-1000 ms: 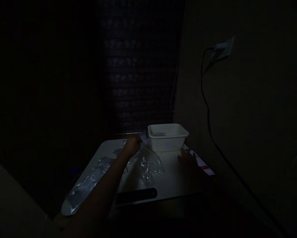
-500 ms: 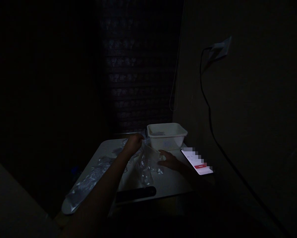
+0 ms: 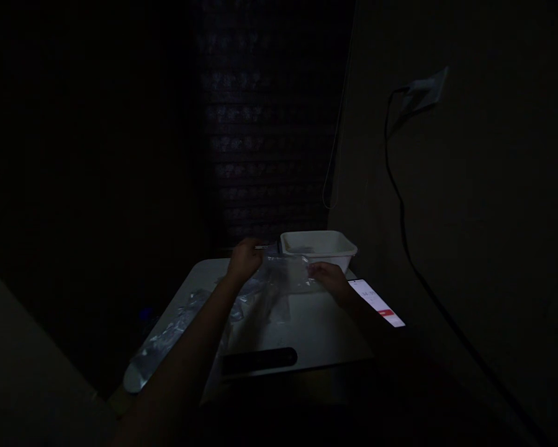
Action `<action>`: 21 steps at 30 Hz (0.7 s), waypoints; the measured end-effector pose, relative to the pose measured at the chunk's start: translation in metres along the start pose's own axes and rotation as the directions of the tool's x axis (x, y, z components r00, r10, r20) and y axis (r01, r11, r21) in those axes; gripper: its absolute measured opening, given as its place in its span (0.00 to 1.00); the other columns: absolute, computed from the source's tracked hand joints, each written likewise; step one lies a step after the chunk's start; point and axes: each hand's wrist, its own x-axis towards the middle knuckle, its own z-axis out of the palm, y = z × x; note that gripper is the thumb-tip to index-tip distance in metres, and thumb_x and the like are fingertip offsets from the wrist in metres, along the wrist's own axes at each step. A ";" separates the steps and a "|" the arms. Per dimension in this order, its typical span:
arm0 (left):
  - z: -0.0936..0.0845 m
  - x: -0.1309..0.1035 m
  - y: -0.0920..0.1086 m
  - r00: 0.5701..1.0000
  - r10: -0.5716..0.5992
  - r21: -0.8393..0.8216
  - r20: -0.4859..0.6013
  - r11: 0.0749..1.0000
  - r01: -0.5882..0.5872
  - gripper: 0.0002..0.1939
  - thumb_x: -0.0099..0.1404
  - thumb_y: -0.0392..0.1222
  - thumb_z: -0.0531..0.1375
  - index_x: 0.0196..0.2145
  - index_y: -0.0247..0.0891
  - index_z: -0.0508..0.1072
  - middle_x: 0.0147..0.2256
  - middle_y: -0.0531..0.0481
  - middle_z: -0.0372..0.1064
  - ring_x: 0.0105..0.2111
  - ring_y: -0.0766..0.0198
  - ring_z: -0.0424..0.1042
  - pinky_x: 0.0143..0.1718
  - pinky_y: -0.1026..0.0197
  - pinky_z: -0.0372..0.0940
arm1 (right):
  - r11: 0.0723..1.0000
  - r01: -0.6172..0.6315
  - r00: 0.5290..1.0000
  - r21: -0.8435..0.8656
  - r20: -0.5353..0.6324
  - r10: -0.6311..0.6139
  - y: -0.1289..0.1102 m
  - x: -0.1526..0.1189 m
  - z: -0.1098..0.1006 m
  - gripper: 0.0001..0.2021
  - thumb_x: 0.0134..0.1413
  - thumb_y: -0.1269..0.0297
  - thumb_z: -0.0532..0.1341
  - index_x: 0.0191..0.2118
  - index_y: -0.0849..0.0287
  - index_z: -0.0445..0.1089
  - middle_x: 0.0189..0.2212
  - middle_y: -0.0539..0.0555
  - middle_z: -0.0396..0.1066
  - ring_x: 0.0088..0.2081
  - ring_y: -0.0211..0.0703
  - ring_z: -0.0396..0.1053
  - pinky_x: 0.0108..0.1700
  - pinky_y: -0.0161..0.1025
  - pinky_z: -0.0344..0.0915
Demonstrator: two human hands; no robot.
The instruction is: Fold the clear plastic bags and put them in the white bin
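A clear plastic bag point(image 3: 288, 273) is stretched between my two hands above the white table point(image 3: 316, 329). My left hand point(image 3: 246, 259) is closed at the bag's left side, with a small pale strip showing by its fingers. My right hand point(image 3: 329, 276) pinches the bag's right edge, just in front of a white plastic tub point(image 3: 339, 262). More crumpled clear plastic bags point(image 3: 171, 329) lie along the table's left side, partly behind my left forearm. The room is very dark, so fine detail is lost.
A lit phone point(image 3: 378, 304) lies at the table's right edge, partly behind my right forearm. A black slot, perhaps a handle, point(image 3: 260, 360) is at the near edge. A cable hangs from a wall socket point(image 3: 427, 90) on the right.
My right hand has gone from open fingers beside the bag to gripping its edge. The bag is raised and spread wider between my hands. The view has shifted slightly.
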 end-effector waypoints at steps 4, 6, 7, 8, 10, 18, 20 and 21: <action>0.006 -0.001 0.014 0.953 0.054 -0.126 0.297 0.992 -0.016 0.28 0.42 0.34 0.57 0.45 0.34 0.62 0.39 0.46 0.65 0.39 0.58 0.63 0.40 0.60 0.58 | 0.983 0.154 0.983 -0.101 0.112 -0.142 -0.018 0.000 0.001 0.07 0.34 0.65 0.57 0.23 0.62 0.68 0.26 0.52 0.70 0.31 0.39 0.65 0.37 0.38 0.59; 0.012 -0.002 0.017 0.904 0.088 -0.222 0.417 0.975 0.007 0.27 0.41 0.34 0.58 0.43 0.33 0.63 0.32 0.48 0.68 0.33 0.61 0.66 0.33 0.63 0.60 | 0.972 0.198 0.969 -0.126 0.175 -0.175 -0.023 0.000 0.003 0.07 0.35 0.66 0.56 0.23 0.62 0.69 0.26 0.52 0.70 0.32 0.39 0.66 0.37 0.38 0.59; 0.015 -0.002 0.017 0.885 0.097 -0.254 0.455 0.967 0.025 0.23 0.41 0.34 0.58 0.39 0.32 0.65 0.28 0.50 0.68 0.29 0.63 0.66 0.30 0.64 0.60 | 0.971 0.203 0.964 -0.122 0.197 -0.177 -0.023 0.000 0.003 0.07 0.35 0.66 0.56 0.24 0.62 0.69 0.26 0.52 0.70 0.32 0.39 0.66 0.37 0.38 0.59; 0.017 -0.002 0.016 0.874 0.098 -0.280 0.477 0.959 0.045 0.17 0.42 0.34 0.57 0.34 0.32 0.68 0.24 0.52 0.67 0.26 0.65 0.66 0.28 0.65 0.60 | 0.973 0.198 0.962 -0.116 0.212 -0.171 -0.023 0.001 0.003 0.08 0.35 0.66 0.56 0.25 0.62 0.69 0.26 0.52 0.70 0.32 0.39 0.66 0.36 0.37 0.60; 0.020 -0.001 0.011 0.873 0.101 -0.337 0.477 0.939 0.076 0.06 0.44 0.36 0.55 0.24 0.32 0.68 0.19 0.55 0.63 0.22 0.68 0.64 0.25 0.67 0.58 | 0.976 0.175 0.963 -0.130 0.229 -0.142 -0.019 0.001 0.003 0.08 0.34 0.66 0.57 0.25 0.63 0.69 0.25 0.52 0.70 0.30 0.40 0.66 0.34 0.37 0.60; 0.003 0.007 0.001 0.948 0.029 -0.412 0.316 0.905 0.110 0.08 0.46 0.39 0.55 0.16 0.32 0.64 0.15 0.57 0.58 0.18 0.72 0.59 0.21 0.69 0.54 | 0.965 0.128 0.987 -0.227 0.125 -0.102 -0.016 0.005 -0.014 0.06 0.34 0.66 0.57 0.20 0.62 0.68 0.22 0.51 0.70 0.28 0.39 0.66 0.33 0.37 0.61; -0.002 0.008 0.004 0.959 -0.004 -0.400 0.284 0.908 0.123 0.08 0.47 0.39 0.55 0.17 0.32 0.64 0.15 0.57 0.57 0.16 0.73 0.58 0.19 0.70 0.53 | 0.967 0.144 0.989 -0.210 0.072 -0.132 -0.021 0.005 -0.018 0.06 0.34 0.65 0.57 0.21 0.62 0.68 0.23 0.52 0.70 0.29 0.38 0.66 0.34 0.36 0.61; -0.005 0.008 0.005 0.961 -0.028 -0.399 0.275 0.906 0.140 0.08 0.48 0.39 0.54 0.18 0.32 0.65 0.15 0.57 0.58 0.15 0.74 0.57 0.17 0.70 0.52 | 0.969 0.146 0.989 -0.199 0.050 -0.139 -0.022 0.005 -0.020 0.06 0.34 0.65 0.57 0.21 0.62 0.68 0.23 0.51 0.70 0.29 0.38 0.66 0.33 0.35 0.61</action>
